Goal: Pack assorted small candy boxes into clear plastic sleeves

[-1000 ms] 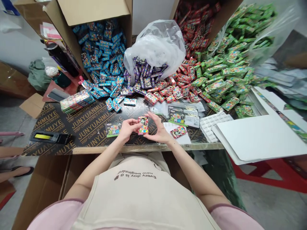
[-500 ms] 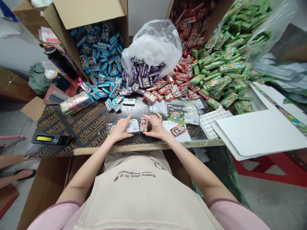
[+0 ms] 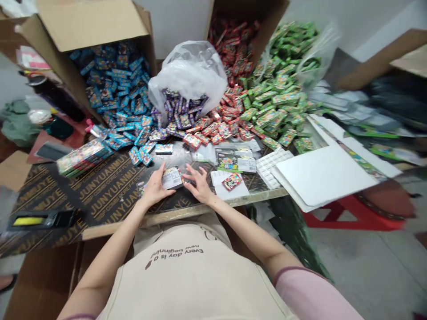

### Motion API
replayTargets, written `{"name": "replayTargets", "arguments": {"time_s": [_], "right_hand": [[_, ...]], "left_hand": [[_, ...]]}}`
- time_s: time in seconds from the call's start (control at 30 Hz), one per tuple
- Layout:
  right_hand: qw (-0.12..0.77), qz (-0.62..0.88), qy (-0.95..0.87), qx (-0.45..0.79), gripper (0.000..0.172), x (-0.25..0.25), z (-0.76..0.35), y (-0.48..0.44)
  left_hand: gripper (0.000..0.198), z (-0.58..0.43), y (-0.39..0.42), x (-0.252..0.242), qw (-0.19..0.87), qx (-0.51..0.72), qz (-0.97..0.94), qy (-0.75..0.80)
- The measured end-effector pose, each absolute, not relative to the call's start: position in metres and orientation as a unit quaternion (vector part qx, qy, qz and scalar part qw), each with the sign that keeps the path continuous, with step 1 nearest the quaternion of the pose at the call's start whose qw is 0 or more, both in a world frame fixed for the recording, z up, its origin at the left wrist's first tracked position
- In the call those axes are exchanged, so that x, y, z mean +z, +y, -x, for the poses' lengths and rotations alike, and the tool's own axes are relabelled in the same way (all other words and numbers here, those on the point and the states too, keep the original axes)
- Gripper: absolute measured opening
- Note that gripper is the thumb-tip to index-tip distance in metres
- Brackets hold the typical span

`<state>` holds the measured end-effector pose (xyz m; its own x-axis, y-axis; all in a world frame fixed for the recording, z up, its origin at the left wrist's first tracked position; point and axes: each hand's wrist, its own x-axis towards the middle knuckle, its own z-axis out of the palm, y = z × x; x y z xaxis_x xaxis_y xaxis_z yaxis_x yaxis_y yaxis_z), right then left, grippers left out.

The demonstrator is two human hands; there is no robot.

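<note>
My left hand (image 3: pixel 155 186) grips a flat printed packet (image 3: pixel 172 178) with a pale barcode label, thumb along the near edge and fingers along the far one. Part of the packet is covered by that hand. Beside the packet's right end, my right hand (image 3: pixel 200 186) has its fingers spread, the fingertips at or close to that end. A trace of red shows there; most of whatever it belongs to is hidden. To the right, a small red candy box (image 3: pixel 231 181) lies on white paper (image 3: pixel 218 178). Similar dark packets (image 3: pixel 236 159) lie just beyond it.
Blue boxes (image 3: pixel 116 80) spill from a carton (image 3: pixel 90 26). Purple boxes (image 3: pixel 183 111) lie in a plastic bag (image 3: pixel 193 62). Red boxes (image 3: pixel 230 53) and green boxes (image 3: pixel 276 98) heap behind. White card (image 3: pixel 310 178) overhangs the table's right; a black-and-yellow tool (image 3: pixel 40 220) lies left.
The view has swung right. My right hand has opened from its pinch on a small red box, which no longer shows whole between the hands. My left hand stays on the packet.
</note>
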<state>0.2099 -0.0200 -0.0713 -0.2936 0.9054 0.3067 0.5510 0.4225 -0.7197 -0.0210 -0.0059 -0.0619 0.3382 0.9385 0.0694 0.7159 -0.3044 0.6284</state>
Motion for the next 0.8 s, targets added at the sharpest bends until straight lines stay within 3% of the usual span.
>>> {"name": "replayTargets", "arguments": {"time_s": [0.2, 0.4, 0.53, 0.8], "right_hand": [[0.398, 0.652, -0.636, 0.104, 0.052, -0.067, -0.283, 0.047], [0.282, 0.821, -0.495, -0.002, 0.061, -0.059, -0.398, 0.133], [0.241, 0.854, -0.461, 0.024, 0.066, -0.062, -0.427, 0.155], [0.378, 0.761, -0.528, 0.018, 0.049, -0.090, -0.419, 0.123]], "left_hand": [[0.098, 0.015, 0.000, -0.066, 0.195, 0.058, -0.832, 0.515], [0.077, -0.010, 0.011, -0.042, 0.146, -0.123, -0.890, 0.414], [0.064, -0.023, 0.018, -0.034, 0.143, -0.151, -0.888, 0.410], [0.063, -0.022, 0.015, -0.040, 0.154, -0.144, -0.866, 0.453]]}}
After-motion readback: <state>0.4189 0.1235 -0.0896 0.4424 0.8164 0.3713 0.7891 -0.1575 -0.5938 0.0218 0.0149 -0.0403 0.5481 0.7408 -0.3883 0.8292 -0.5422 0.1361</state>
